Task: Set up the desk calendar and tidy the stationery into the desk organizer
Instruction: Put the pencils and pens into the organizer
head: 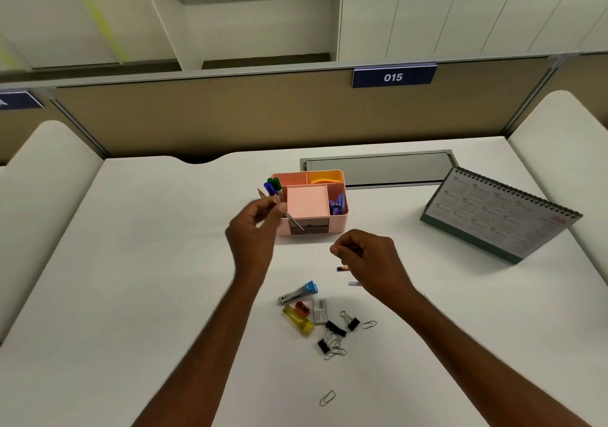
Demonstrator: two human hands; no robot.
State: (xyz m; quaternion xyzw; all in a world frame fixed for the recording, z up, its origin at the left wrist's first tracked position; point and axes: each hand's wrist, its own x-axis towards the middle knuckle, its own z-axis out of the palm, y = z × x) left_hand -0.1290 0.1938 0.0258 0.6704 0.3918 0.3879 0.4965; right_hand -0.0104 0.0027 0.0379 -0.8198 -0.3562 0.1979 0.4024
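At mid-table (164, 262), the pink desk organizer (339, 222) stands upright with its drawer face toward the person. Its left compartment holds blue and green markers (273, 186) and a pencil (261, 193); a pink note pad (307, 201) fills the centre, and blue clips (337, 206) lie in the right compartment. The left hand (253, 226) pinches a slim grey object (294, 221), blurred, at the organizer's left front corner. The right hand (368, 258) hovers in front of the organizer with its fingers curled; whether it holds anything cannot be told. The desk calendar (500, 216) stands propped at the right, well apart. Nearer the person lie a blue stapler (297, 291), a red sharpener (302, 308), a staple box (319, 309), binder clips (335, 328) and a lone paper clip (327, 397).
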